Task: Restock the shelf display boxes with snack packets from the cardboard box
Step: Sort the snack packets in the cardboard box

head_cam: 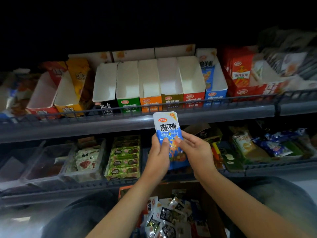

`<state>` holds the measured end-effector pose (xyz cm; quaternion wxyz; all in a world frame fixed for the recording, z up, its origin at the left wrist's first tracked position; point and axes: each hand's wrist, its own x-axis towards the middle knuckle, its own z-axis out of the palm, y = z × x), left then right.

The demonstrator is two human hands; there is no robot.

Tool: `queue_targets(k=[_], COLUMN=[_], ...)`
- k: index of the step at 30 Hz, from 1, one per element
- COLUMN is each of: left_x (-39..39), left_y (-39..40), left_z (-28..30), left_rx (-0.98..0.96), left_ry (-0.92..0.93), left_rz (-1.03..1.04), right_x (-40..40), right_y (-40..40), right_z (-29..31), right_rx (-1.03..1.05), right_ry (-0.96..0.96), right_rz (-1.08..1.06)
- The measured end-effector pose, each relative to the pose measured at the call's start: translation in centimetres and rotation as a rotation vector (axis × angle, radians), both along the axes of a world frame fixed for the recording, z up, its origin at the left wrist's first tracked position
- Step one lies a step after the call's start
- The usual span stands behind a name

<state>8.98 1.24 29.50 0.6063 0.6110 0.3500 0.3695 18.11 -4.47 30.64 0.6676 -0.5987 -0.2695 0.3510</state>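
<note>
Thumbs of the left hand (158, 156) and right hand (193, 150) pinch a blue snack packet (169, 134), upright below the upper shelf rail (188, 101). Matching it to the blue display box (215, 83) seems best: lift clear of that rail, then drop into its open top.

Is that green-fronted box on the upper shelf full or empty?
Empty, as far as shows: the green-fronted box reveals only bare white inner walls, no packets.
</note>
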Motion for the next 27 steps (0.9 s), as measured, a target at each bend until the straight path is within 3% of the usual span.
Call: queue_targets(k=[10, 19, 23, 27], left_x=[5.7, 13.6, 17.6, 20.9], left_y=[1.7, 7.2, 10.1, 12.5], left_z=[9.0, 14.9, 16.6, 17.5], left_rx=[0.248, 0.221, 0.301, 0.373], left_ry=[0.006, -0.009, 0.001, 0.033], left_rz=[0.023, 0.025, 0.074, 0.116], right_x=[4.7, 13.5, 17.6, 20.9], right_y=[0.9, 5.7, 8.4, 10.9], right_z=[8.8, 14.2, 15.7, 16.3], right_rx=[0.171, 0.098, 0.104, 0.090], right_ry=[-0.073, -0.370, -0.505, -0.474], right_rz=[-0.114, -0.232, -0.296, -0.304])
